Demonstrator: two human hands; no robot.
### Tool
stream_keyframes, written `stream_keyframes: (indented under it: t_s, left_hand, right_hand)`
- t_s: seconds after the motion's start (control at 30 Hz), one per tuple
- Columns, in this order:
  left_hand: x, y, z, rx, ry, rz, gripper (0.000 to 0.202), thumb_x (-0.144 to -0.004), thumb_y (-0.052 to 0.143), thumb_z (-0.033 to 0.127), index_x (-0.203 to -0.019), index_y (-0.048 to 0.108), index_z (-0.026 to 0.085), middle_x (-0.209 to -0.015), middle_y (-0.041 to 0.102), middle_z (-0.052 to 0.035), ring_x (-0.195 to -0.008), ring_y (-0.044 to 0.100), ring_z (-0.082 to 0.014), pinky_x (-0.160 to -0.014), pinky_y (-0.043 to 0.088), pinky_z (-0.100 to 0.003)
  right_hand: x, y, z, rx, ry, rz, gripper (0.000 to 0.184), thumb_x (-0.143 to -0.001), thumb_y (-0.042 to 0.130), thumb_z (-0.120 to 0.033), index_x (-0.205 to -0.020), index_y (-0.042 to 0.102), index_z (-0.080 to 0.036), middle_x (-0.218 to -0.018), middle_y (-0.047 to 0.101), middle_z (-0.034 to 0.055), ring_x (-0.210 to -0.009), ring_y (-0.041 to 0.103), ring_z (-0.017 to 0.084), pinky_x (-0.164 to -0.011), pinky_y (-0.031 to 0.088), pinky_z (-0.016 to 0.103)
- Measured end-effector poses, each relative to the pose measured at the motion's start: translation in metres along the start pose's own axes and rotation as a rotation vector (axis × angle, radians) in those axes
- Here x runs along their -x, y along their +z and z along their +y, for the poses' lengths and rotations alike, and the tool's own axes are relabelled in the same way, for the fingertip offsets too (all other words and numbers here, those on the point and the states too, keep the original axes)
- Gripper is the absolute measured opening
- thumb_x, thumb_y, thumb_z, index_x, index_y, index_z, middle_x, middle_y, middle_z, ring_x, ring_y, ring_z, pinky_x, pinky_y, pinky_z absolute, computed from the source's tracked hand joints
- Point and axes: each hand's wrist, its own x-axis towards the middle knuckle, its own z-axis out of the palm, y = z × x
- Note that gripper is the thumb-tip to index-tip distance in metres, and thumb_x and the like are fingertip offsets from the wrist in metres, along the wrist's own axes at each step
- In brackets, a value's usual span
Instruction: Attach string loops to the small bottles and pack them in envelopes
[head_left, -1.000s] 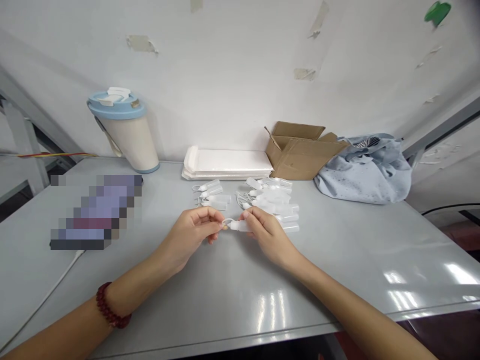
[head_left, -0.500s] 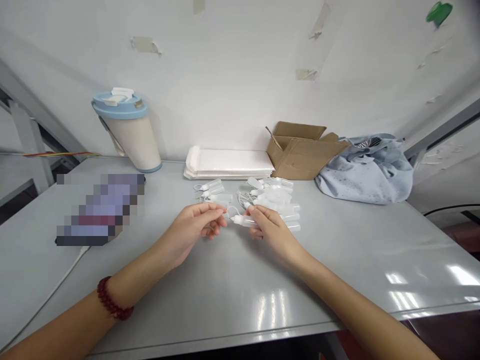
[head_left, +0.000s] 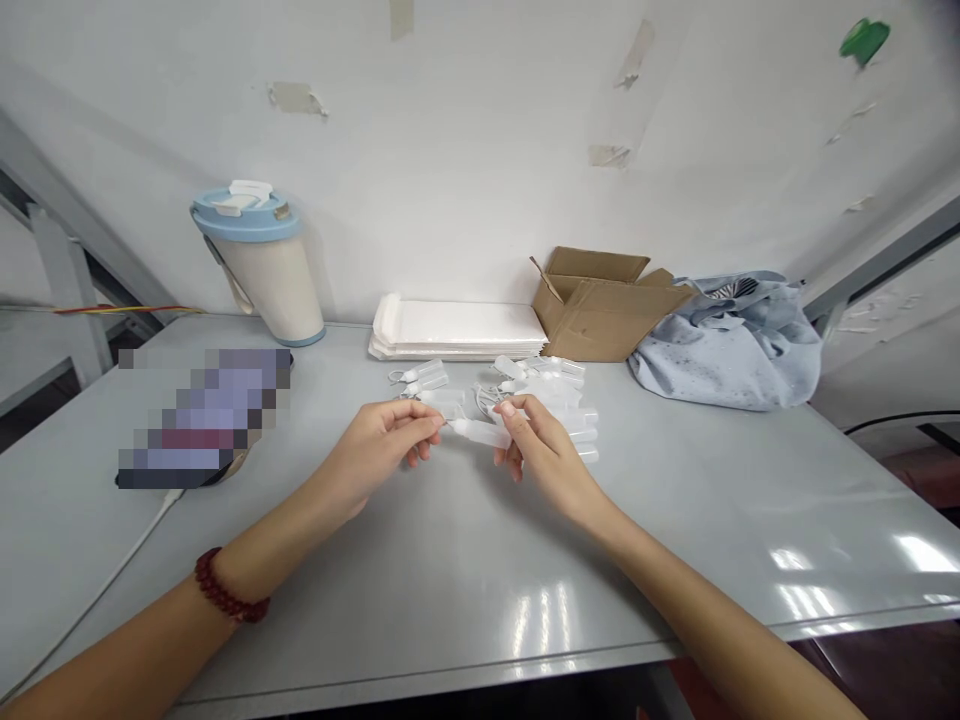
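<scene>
Above the middle of the grey table (head_left: 465,580), both hands hold one small clear plastic bottle (head_left: 480,433). My right hand (head_left: 544,450) grips its body between thumb and fingers. My left hand (head_left: 379,450), with a red bead bracelet on the wrist, pinches the cap end and its thin loop. Just behind the hands lie two heaps of the same bottles: a small one (head_left: 424,382) on the left and a bigger pile (head_left: 559,395) on the right.
A stack of white flat bags (head_left: 457,328) lies against the wall. To its left stands a blue-lidded tumbler (head_left: 262,265), to its right an open cardboard box (head_left: 600,305) and a light blue cloth bag (head_left: 731,340). A blurred-out object (head_left: 202,415) with a white cable lies at left.
Both hands have lifted the bottle slightly and moved it a little away from me. The left fingers have closed in on the cap end; the loop that hung free is now by the fingertips.
</scene>
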Motion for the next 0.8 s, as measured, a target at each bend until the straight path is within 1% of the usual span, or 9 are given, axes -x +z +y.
stream_keyframes:
  t_s: [0.07,0.13,0.2,0.27,0.37,0.47,0.57,0.7,0.8]
  left_hand:
    - [-0.004,-0.006,0.000,0.066,0.004,0.093,0.021,-0.075,0.066,0.036,-0.071,0.063,0.016,-0.066,0.057,0.0001,-0.058,0.049,-0.0111,-0.055,0.038,-0.025]
    - [-0.010,-0.012,-0.002,0.126,0.018,0.178,0.022,-0.074,0.068,0.034,-0.067,0.062,0.015,-0.063,0.055,0.0007,-0.056,0.048,-0.0096,-0.053,0.037,-0.023]
    - [-0.015,-0.018,-0.004,0.206,0.022,0.244,0.022,-0.072,0.070,0.031,-0.064,0.060,0.014,-0.061,0.053,0.0014,-0.054,0.046,-0.0084,-0.051,0.037,-0.022]
    - [-0.020,-0.022,-0.006,0.322,-0.019,0.281,0.021,-0.069,0.074,0.027,-0.063,0.058,0.013,-0.062,0.052,0.0019,-0.054,0.046,-0.0074,-0.050,0.038,-0.021]
    - [-0.024,-0.026,-0.009,0.487,-0.123,0.303,0.017,-0.067,0.075,0.020,-0.066,0.060,0.012,-0.065,0.053,0.0022,-0.054,0.047,-0.0061,-0.049,0.039,-0.020]
    - [-0.025,-0.027,-0.011,0.533,-0.165,0.313,0.009,-0.071,0.071,0.015,-0.075,0.065,0.010,-0.065,0.053,0.0020,-0.053,0.047,-0.0048,-0.048,0.040,-0.018]
    - [-0.024,-0.026,-0.011,0.511,-0.175,0.308,0.013,-0.072,0.068,0.012,-0.085,0.067,0.007,-0.069,0.057,0.0003,-0.053,0.049,-0.0045,-0.050,0.041,-0.018]
    - [-0.020,-0.024,-0.009,0.471,-0.144,0.319,0.015,-0.071,0.070,0.015,-0.083,0.065,0.008,-0.076,0.061,-0.0028,-0.055,0.052,-0.0057,-0.051,0.042,-0.020]
    - [-0.017,-0.022,-0.007,0.447,-0.100,0.360,0.024,-0.072,0.067,0.015,-0.095,0.061,0.010,-0.079,0.064,-0.0037,-0.054,0.053,-0.0071,-0.051,0.042,-0.021]
  right_hand:
    - [-0.001,-0.002,0.003,0.147,-0.091,0.073,0.030,-0.093,0.036,-0.045,-0.108,0.044,-0.020,-0.076,0.061,-0.0005,-0.052,0.047,0.011,-0.054,0.037,0.026]
    - [-0.003,-0.003,0.007,0.353,-0.184,0.123,0.024,-0.093,0.040,-0.036,-0.111,0.046,-0.021,-0.091,0.063,0.0034,-0.053,0.047,0.011,-0.056,0.038,0.027]
    - [-0.005,-0.004,0.010,0.552,-0.244,0.137,0.020,-0.091,0.043,-0.027,-0.109,0.050,-0.020,-0.106,0.061,0.0071,-0.055,0.048,0.011,-0.059,0.040,0.029]
    - [-0.006,-0.004,0.011,0.678,-0.250,0.121,0.022,-0.089,0.045,-0.020,-0.110,0.053,-0.020,-0.115,0.059,0.0087,-0.058,0.051,0.012,-0.063,0.042,0.031]
    - [-0.007,-0.004,0.010,0.753,-0.182,0.071,0.028,-0.088,0.049,-0.017,-0.116,0.052,-0.020,-0.118,0.058,0.0089,-0.062,0.056,0.014,-0.064,0.044,0.031]
    - [-0.006,-0.003,0.009,0.826,-0.134,0.056,0.033,-0.088,0.050,-0.015,-0.120,0.051,-0.018,-0.120,0.057,0.0104,-0.075,0.062,0.019,-0.067,0.045,0.032]
    - [-0.006,-0.003,0.008,0.917,-0.117,0.050,0.035,-0.088,0.049,-0.013,-0.122,0.050,-0.016,-0.121,0.057,0.0122,-0.085,0.063,0.024,-0.066,0.045,0.033]
    - [-0.007,-0.002,0.011,1.003,-0.109,0.034,0.033,-0.087,0.051,-0.016,-0.120,0.051,-0.016,-0.117,0.059,0.0137,-0.086,0.064,0.026,-0.061,0.043,0.032]
    - [-0.007,-0.002,0.013,1.008,-0.102,0.022,0.031,-0.086,0.051,-0.017,-0.117,0.052,-0.017,-0.113,0.061,0.0140,-0.085,0.064,0.026,-0.060,0.041,0.031]
